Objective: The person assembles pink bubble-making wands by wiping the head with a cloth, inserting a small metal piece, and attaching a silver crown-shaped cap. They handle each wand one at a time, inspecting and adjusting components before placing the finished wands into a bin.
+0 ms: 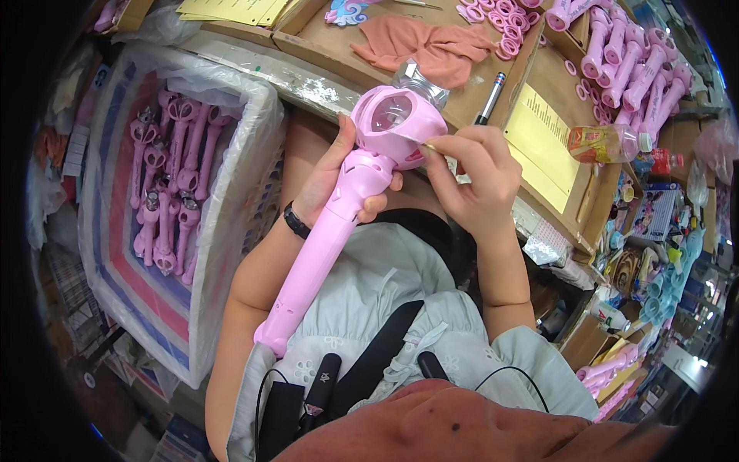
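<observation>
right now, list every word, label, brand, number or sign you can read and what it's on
Nothing quoted.
Yellow sheets: rows of print, too small to read.
Drink bottle: printed label, not copied.
Black clip: small white mark, unclear.
Pink wand: no lettering I can make out.

left hand [327, 181] wrapped around pink wand [315, 258] | right hand [486, 179] pinching at its round head [369, 127] | left: plastic-lined crate [260, 115], more wands [182, 158] inside | ahead: orange cloth [419, 46], pen [491, 98]
</observation>
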### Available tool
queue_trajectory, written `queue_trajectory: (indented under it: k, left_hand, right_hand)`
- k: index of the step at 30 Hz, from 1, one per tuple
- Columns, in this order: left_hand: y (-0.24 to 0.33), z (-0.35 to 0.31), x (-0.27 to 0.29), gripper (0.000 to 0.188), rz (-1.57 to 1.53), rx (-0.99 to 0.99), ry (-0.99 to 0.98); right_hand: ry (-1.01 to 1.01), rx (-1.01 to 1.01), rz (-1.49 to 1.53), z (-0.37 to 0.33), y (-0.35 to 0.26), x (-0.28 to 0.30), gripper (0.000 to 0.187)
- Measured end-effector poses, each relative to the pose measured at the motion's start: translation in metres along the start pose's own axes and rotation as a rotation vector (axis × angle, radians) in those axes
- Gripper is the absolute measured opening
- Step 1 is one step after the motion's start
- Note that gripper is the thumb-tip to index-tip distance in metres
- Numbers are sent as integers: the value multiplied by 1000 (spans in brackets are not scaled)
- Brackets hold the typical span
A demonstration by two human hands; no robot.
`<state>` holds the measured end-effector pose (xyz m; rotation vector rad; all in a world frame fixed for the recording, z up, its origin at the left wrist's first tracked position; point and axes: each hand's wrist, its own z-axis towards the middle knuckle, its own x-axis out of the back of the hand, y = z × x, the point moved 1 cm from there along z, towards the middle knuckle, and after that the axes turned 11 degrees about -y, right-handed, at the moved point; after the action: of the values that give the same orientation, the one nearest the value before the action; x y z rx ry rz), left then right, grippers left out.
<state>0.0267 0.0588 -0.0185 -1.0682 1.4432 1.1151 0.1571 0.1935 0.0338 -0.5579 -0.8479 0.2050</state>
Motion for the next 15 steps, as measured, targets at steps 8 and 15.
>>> queue_trajectory:
  k: [8,15]
  left_hand:
    - [1,1,1,76,-66,25,-6]
    - [2,0,2,76,-80,20,-12]
  right_hand:
    - [8,-28,24,-1,3,-1,16]
    - [51,-94,-63,5,8,4,10]
